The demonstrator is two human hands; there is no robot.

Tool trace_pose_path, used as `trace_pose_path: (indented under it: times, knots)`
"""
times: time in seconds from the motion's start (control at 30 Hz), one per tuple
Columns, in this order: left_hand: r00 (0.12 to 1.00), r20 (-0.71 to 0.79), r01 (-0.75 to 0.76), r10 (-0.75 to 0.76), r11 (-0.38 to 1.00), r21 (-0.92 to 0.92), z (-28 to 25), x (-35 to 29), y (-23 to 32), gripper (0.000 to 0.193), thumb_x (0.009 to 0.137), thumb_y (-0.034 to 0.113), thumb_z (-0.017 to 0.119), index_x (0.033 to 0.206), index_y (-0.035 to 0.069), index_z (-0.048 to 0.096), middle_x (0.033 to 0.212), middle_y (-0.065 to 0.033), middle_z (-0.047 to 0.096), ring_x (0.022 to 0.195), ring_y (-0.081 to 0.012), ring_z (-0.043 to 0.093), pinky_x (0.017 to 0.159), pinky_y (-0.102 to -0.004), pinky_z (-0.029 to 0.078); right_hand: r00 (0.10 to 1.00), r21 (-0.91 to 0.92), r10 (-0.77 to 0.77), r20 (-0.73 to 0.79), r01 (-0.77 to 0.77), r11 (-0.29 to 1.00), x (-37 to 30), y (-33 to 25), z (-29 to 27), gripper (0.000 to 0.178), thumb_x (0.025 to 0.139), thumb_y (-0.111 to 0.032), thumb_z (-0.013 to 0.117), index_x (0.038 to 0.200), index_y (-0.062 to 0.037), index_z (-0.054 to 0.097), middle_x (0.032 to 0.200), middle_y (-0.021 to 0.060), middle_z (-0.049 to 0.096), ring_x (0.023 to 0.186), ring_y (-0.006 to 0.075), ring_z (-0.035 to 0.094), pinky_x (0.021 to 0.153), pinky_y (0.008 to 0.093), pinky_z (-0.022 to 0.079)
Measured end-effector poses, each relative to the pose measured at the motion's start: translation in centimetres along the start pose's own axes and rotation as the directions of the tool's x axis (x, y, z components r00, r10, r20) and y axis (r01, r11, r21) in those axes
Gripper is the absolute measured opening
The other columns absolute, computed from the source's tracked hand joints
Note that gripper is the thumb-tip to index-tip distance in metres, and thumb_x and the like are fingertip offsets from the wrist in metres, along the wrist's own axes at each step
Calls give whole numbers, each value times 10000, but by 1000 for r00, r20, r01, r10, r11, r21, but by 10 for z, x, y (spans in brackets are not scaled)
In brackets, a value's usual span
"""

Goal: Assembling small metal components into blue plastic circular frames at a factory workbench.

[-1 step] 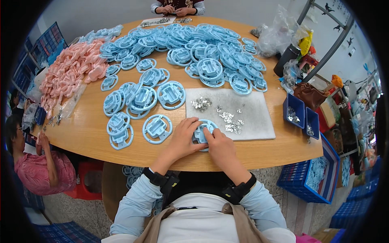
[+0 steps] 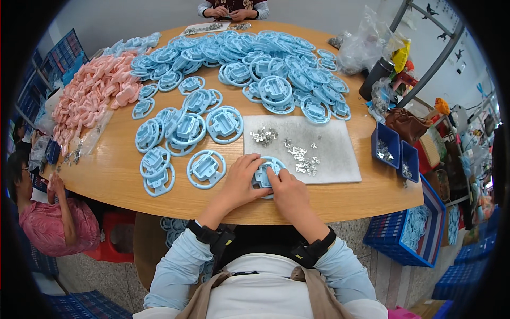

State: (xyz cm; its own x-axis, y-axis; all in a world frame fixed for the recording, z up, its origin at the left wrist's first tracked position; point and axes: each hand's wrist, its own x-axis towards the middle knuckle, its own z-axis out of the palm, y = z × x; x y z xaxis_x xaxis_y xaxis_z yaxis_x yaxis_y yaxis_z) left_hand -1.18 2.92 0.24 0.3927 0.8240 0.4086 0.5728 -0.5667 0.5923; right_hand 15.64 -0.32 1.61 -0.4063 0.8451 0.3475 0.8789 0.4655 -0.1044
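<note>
A light-blue plastic toy steering wheel point(image 2: 261, 176) lies at the near edge of the white board point(image 2: 340, 143), partly covered by my hands. My left hand point(image 2: 240, 181) grips its left side, fingers curled over the rim. From the right, my right hand point(image 2: 290, 192) holds it too, with the thumb pressed onto the raised middle part. Whatever is under that thumb is hidden. Small metal pieces lie on the board in a left heap point(image 2: 264, 136) and a looser spread point(image 2: 302, 158). Left of my hands rests another blue wheel point(image 2: 206, 169), among several more.
A big pile of blue wheels point(image 2: 223, 50) covers the table's far side, beside pink plastic parts point(image 2: 98, 90). Blue bins point(image 2: 384, 144) with metal pieces stand at the right edge. A blue crate point(image 2: 404, 239) is below. Co-workers sit opposite point(image 2: 234, 11) and at left point(image 2: 56, 218).
</note>
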Motion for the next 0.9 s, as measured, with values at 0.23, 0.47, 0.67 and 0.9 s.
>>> trace_pose_path:
  times: [0.23, 0.47, 0.67, 0.9]
  knots:
    - [1000, -1, -17, 17, 999, 44, 7, 2, -10, 652, 592, 263, 803, 1135, 17, 537, 1222, -179, 481, 1130, -354, 456, 946, -427, 376, 987, -182, -81, 137, 105, 978, 9, -8, -8, 379, 768, -133, 588, 1132, -26, 572, 811, 71, 576, 693, 203, 633, 527, 299, 520]
    - [995, -54, 77, -82, 992, -96, -6, -6, 9, 727, 555, 199, 848, 1175, 23, 510, 1249, -201, 459, 1155, -335, 472, 944, -395, 418, 965, 367, 248, -81, -203, 908, 7, 20, -9, 401, 803, -150, 613, 1184, -35, 557, 911, 165, 620, 778, 229, 654, 633, 303, 519]
    - [938, -34, 191, -345, 597, -779, 0, -18, 28, 574, 709, 262, 786, 1156, 0, 537, 1163, -119, 546, 1047, -210, 549, 827, -312, 491, 920, 936, 233, 317, -343, 81, 0, 37, -2, 302, 891, -65, 565, 1180, 11, 525, 930, 10, 617, 804, 58, 562, 714, 219, 453]
    - [671, 616, 737, -412, 284, -613, -32, -14, 6, 399, 802, 365, 713, 976, 9, 666, 896, -45, 660, 783, -95, 607, 665, -225, 493, 927, 914, 279, 252, -323, 248, -14, 30, -7, 239, 874, -70, 570, 1099, 9, 584, 821, 10, 609, 687, 50, 506, 624, 216, 421]
